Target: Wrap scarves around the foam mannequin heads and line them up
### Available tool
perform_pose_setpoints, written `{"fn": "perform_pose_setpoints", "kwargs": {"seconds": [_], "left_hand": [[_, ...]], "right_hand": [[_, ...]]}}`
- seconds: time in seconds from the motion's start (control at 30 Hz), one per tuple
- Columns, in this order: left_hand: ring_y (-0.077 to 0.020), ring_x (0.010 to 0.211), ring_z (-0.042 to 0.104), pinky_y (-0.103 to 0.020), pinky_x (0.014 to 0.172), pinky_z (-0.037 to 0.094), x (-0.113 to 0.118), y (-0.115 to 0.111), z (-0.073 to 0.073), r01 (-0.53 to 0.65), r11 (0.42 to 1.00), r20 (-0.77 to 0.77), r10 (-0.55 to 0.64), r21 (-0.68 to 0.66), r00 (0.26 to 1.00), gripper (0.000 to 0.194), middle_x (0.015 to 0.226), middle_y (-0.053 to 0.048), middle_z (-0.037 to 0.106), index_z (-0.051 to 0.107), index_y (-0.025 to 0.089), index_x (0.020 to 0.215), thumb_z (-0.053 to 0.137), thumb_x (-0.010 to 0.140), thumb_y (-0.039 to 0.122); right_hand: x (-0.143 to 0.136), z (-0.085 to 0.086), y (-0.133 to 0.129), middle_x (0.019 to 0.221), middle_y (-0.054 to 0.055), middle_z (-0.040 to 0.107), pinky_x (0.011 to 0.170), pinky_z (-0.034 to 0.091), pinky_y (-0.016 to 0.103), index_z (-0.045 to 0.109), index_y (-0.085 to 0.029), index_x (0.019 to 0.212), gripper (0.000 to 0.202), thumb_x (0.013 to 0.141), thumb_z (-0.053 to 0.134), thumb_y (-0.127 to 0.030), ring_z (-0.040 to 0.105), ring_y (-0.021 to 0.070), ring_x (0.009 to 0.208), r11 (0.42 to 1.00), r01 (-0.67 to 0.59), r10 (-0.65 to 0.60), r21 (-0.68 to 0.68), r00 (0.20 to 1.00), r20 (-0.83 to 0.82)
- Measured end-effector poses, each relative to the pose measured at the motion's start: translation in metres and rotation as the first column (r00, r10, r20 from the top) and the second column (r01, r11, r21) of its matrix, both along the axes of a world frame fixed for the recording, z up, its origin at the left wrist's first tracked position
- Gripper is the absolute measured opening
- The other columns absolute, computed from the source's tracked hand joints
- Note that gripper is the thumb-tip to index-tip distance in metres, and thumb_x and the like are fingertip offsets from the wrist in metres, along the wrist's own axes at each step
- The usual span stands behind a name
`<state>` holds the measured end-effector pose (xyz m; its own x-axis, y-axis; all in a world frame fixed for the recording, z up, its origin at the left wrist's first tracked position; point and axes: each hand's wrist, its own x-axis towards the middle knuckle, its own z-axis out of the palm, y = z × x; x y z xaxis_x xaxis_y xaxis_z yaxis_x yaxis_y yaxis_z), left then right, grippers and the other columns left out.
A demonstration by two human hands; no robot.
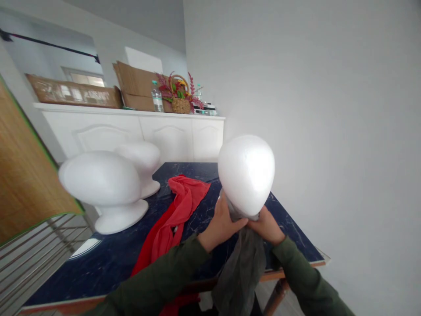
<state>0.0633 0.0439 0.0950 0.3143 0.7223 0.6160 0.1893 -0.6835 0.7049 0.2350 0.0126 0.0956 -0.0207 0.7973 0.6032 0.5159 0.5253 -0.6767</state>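
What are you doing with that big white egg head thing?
A person in green sleeves has both hands, left hand and right hand, on a grey scarf gathered at the neck of a white foam head. A red scarf lies on the dark table, beside two more foam heads.

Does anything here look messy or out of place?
The red scarf lies crumpled on the dark table, one end spilling over the near edge. The grey scarf also hangs off it, gathered under the foam head.
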Motion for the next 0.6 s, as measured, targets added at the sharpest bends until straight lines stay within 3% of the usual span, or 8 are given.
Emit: {"fn": "perform_pose_setpoints", "kwargs": {"seconds": [0.13, 0.23, 0.3, 0.37, 0.5, 0.6], "left_hand": [[-0.0292, 0.128, 0.030, -0.045, 0.107, 0.022, 0.078, 0.106, 0.045, 0.097, 0.991, 0.101, -0.106, 0.092, 0.989, 0.088, 0.136, -0.017, 0.033, 0.021, 0.015, 0.135, 0.071, 0.065, 0.032], [-0.0279, 0.124, 0.036, -0.044, 0.106, 0.025, 0.127, 0.182, 0.055, 0.129, 0.991, 0.120, -0.132, 0.031, 0.984, 0.078, 0.131, -0.017, 0.040, 0.029, 0.013, 0.130, 0.070, 0.065, 0.027], [-0.0278, 0.121, 0.040, -0.044, 0.104, 0.029, 0.147, 0.220, 0.044, 0.151, 0.989, 0.116, -0.150, 0.003, 0.982, 0.077, 0.129, -0.018, 0.042, 0.030, 0.011, 0.129, 0.070, 0.064, 0.023], [-0.0277, 0.119, 0.042, -0.044, 0.102, 0.032, 0.158, 0.244, 0.022, 0.175, 0.985, 0.101, -0.173, -0.013, 0.980, 0.078, 0.128, -0.020, 0.044, 0.029, 0.009, 0.130, 0.069, 0.063, 0.019], [-0.0273, 0.122, 0.041, -0.045, 0.103, 0.032, 0.161, 0.268, -0.025, 0.180, 0.983, 0.033, -0.179, -0.044, 0.983, 0.076, 0.132, -0.020, 0.042, 0.027, 0.009, 0.132, 0.063, 0.065, 0.013], [-0.0277, 0.127, 0.034, -0.047, 0.106, 0.024, 0.158, 0.278, -0.043, 0.126, 0.990, -0.051, -0.129, -0.064, 0.990, 0.071, 0.135, -0.018, 0.039, 0.029, 0.011, 0.133, 0.057, 0.068, 0.011]], "right_hand": [[0.079, 0.065, 0.090, 0.124, 0.013, 0.052, 0.094, 0.038, 0.042, 0.042, -0.015, 0.128, 0.074, 0.061, 0.071, -0.029, 0.049, 0.0293, 0.113, 0.990, 0.129, -0.138, 0.052, 0.956, 0.258], [0.125, 0.084, 0.158, 0.125, 0.012, 0.053, 0.092, 0.040, 0.041, 0.034, -0.017, 0.134, 0.085, 0.058, 0.071, -0.028, 0.051, 0.0291, 0.109, 0.976, 0.205, -0.169, -0.072, 0.925, 0.341], [0.144, 0.075, 0.194, 0.123, 0.012, 0.055, 0.092, 0.040, 0.041, 0.032, -0.016, 0.135, 0.084, 0.059, 0.068, -0.023, 0.053, 0.0296, 0.107, 0.954, 0.260, -0.195, -0.151, 0.917, 0.349], [0.156, 0.051, 0.220, 0.120, 0.012, 0.058, 0.091, 0.041, 0.042, 0.034, -0.016, 0.135, 0.080, 0.061, 0.064, -0.018, 0.054, 0.0300, 0.106, 0.934, 0.298, -0.219, -0.196, 0.913, 0.344], [0.164, -0.006, 0.247, 0.118, 0.010, 0.059, 0.090, 0.042, 0.040, 0.036, -0.018, 0.135, 0.073, 0.065, 0.058, -0.017, 0.055, 0.0279, 0.108, 0.914, 0.311, -0.223, -0.263, 0.922, 0.315], [0.158, -0.034, 0.251, 0.124, 0.011, 0.055, 0.095, 0.040, 0.040, 0.032, -0.017, 0.136, 0.074, 0.068, 0.058, -0.024, 0.050, 0.0268, 0.114, 0.907, 0.306, -0.225, -0.289, 0.933, 0.281]]}}
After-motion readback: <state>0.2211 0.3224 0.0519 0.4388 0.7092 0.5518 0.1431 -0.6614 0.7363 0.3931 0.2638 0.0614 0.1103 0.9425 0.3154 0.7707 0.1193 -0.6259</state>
